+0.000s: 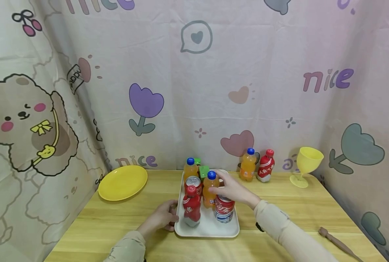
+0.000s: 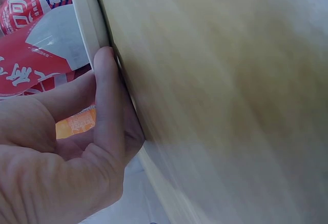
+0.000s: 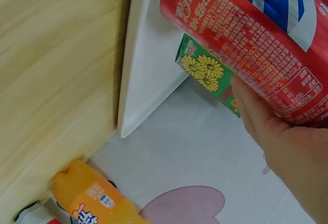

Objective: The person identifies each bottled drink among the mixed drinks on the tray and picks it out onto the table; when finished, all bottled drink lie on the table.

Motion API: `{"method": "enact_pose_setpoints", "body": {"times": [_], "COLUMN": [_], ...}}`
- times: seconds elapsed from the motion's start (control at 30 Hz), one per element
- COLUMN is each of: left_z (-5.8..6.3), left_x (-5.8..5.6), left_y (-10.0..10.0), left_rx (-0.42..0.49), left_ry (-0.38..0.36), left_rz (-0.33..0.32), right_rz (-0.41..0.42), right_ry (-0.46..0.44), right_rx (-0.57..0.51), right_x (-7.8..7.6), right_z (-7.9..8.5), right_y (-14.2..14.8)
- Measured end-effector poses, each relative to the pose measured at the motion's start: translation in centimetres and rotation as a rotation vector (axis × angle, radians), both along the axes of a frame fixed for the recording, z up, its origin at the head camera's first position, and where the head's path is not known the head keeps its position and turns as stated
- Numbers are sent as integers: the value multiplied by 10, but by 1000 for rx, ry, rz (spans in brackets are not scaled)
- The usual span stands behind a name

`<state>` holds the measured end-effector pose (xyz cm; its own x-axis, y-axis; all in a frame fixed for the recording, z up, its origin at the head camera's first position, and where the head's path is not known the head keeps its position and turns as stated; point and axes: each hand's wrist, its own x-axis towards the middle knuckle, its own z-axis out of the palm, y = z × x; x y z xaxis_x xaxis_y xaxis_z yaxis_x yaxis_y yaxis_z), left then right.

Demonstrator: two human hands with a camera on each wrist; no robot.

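Note:
A white tray (image 1: 210, 231) holds several drinks. My left hand (image 1: 163, 217) grips its left rim, thumb and fingers right at the edge in the left wrist view. My right hand (image 1: 231, 189) reaches over the tray's right side and holds an orange soda bottle (image 1: 210, 199) with a blue cap, thumb across its front. Just before that hand stands a red soda can (image 1: 224, 210), large in the right wrist view, where it hides the bottle. A red drink bottle (image 1: 191, 209) stands front left. Behind it are another red can (image 1: 194, 182), another orange bottle (image 1: 189, 169) and green cartons (image 1: 203, 171).
Behind the tray, to the right, stand an orange soda bottle (image 1: 247, 167) and a red drink bottle (image 1: 266, 167). Farther right is a yellow goblet (image 1: 307, 162). A yellow plate (image 1: 123, 183) lies back left, and a brown stick (image 1: 340, 244) lies front right. Patterned cloth hangs behind the wooden table (image 1: 273, 196).

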<state>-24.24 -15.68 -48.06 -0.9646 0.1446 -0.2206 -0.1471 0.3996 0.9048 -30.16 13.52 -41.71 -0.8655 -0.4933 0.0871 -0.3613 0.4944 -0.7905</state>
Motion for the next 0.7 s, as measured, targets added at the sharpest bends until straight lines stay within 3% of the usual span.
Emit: {"method": "enact_pose_setpoints", "body": {"times": [0.7], "left_z": [-2], "left_x": [0], "left_y": [-2], "left_rx": [8], "left_ry": [4], "left_rz": [-13], "right_rz": [-13], "right_ry": [16], "right_rx": [-49], "right_x": [-4], "right_z": [-3], "right_y": [-5]}}
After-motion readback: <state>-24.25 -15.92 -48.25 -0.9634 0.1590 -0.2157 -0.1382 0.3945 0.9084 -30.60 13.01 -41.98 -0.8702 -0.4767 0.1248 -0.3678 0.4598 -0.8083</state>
